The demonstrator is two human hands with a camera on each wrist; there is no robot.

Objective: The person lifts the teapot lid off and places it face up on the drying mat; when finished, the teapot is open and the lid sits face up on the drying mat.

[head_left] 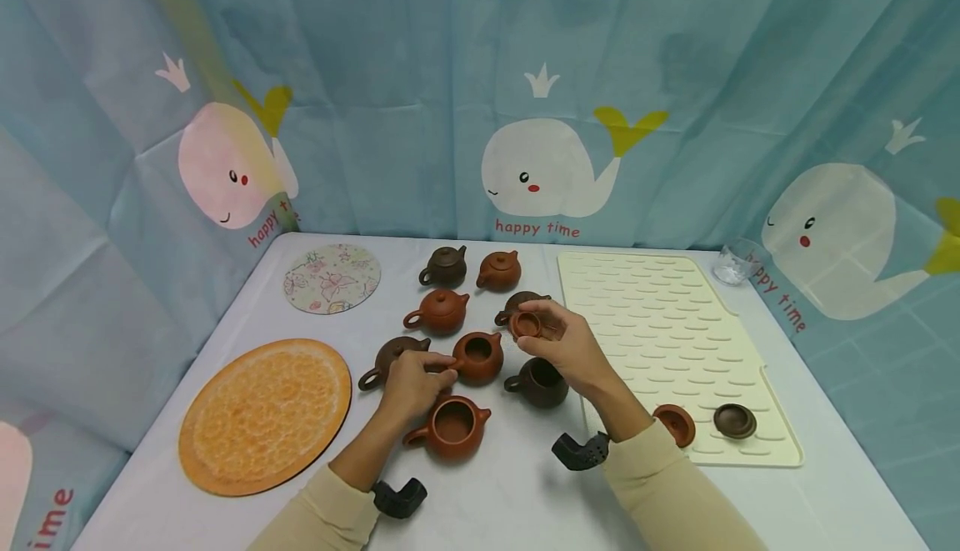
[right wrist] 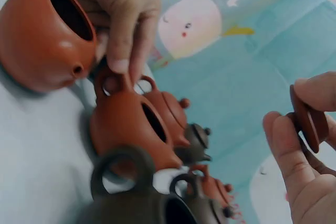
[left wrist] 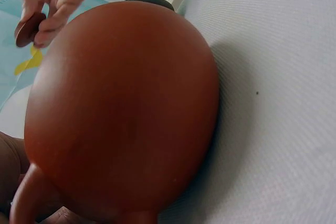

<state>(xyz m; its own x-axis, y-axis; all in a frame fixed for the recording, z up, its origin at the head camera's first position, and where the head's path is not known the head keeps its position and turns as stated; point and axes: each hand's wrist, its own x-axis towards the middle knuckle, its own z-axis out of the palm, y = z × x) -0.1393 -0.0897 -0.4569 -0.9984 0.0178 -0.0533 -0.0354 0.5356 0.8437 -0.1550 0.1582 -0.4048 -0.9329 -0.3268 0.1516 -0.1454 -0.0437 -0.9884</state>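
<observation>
- The left hand (head_left: 416,384) is pinching the handle of a lidless reddish teapot (head_left: 480,361), standing just beyond its fingertips on the surface (head_left: 525,501).
- The right hand (head_left: 573,347) is grasping a small reddish lid (head_left: 527,325) beside that teapot; its hollow side appears to be facing the head camera.
- Fitting it well probably means turning the hollow side down, lowering gently and keeping the left grip steady; the dark lidless teapot (head_left: 545,384) below the right hand is leaving little elbow room.
- Eight teapots are surrounding the hands: four reddish, four dark; three are standing lidless.
- Three lids are showing loose: one in hand, two lying on one cream mat (head_left: 652,351) right of the right hand.
- Two round mats (head_left: 262,418) are lying left of the left hand.
</observation>
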